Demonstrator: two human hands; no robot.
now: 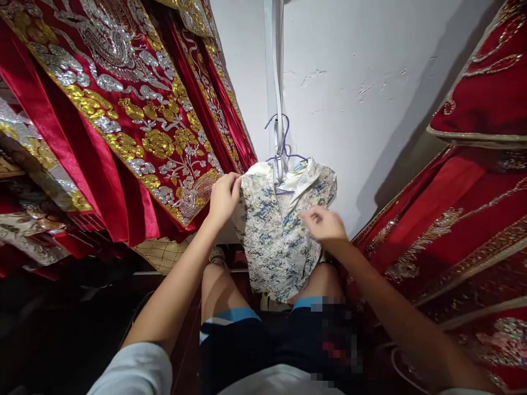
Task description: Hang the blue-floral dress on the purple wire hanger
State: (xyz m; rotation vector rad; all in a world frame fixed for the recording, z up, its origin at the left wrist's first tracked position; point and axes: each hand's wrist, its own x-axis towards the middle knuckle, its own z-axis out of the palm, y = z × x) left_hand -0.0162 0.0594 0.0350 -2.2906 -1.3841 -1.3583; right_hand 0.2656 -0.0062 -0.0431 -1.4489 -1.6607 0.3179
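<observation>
Your patterned shirt (272, 241) hangs on the purple hanger (285, 144) against the white wall (349, 66), above your knees. Your left hand (226, 196) pinches the shirt's shoulder between thumb and fingers. Your right hand (323, 224), slightly blurred, is at the front of the shirt, fingers curled; you can't tell whether they grip the fabric. Red embroidered cloths (160, 126) hang to either side of you.

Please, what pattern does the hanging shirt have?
The shirt has blue, grey and yellowish floral-like swirls on white; head view.
</observation>
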